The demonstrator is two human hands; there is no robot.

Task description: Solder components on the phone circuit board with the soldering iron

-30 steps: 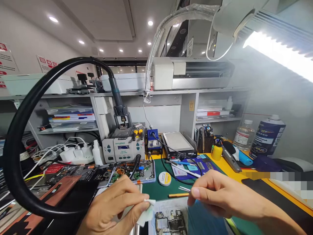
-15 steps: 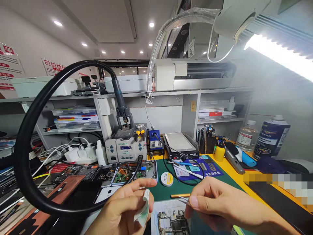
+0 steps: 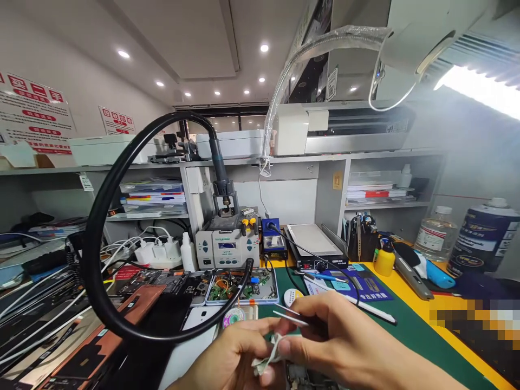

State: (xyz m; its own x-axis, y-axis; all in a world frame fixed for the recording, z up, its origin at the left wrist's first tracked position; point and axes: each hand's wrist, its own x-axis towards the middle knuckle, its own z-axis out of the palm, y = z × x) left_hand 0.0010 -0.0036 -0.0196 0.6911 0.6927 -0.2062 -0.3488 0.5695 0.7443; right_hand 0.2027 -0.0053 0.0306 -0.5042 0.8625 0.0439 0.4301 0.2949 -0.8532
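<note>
My left hand [image 3: 233, 352] is closed on a small crumpled pale wipe [image 3: 264, 366], cloth or paper. My right hand [image 3: 341, 344] has come up against it, its thumb pressing on the same wipe. Thin metal tweezers [image 3: 291, 317] are gripped in the right hand, their tips pointing left past the fingers. Below the hands lies a circuit board [image 3: 303, 377], mostly covered by them. A round white-lidded tin [image 3: 292, 297] shows just behind the right fingers, partly hidden.
A hot-air station [image 3: 227, 248] stands behind, its black hose [image 3: 91, 271] looping at left. An open device with a green board [image 3: 244, 285] is in front of it. Phone parts [image 3: 117, 336] crowd the left. A white pen-like tool [image 3: 377, 310], bottles [image 3: 434, 233] and a spray can [image 3: 483, 238] are right.
My hands have come together, and the right thumb now presses on the wipe. The tweezers have risen off the board with the right hand. The whole view has swung left.
</note>
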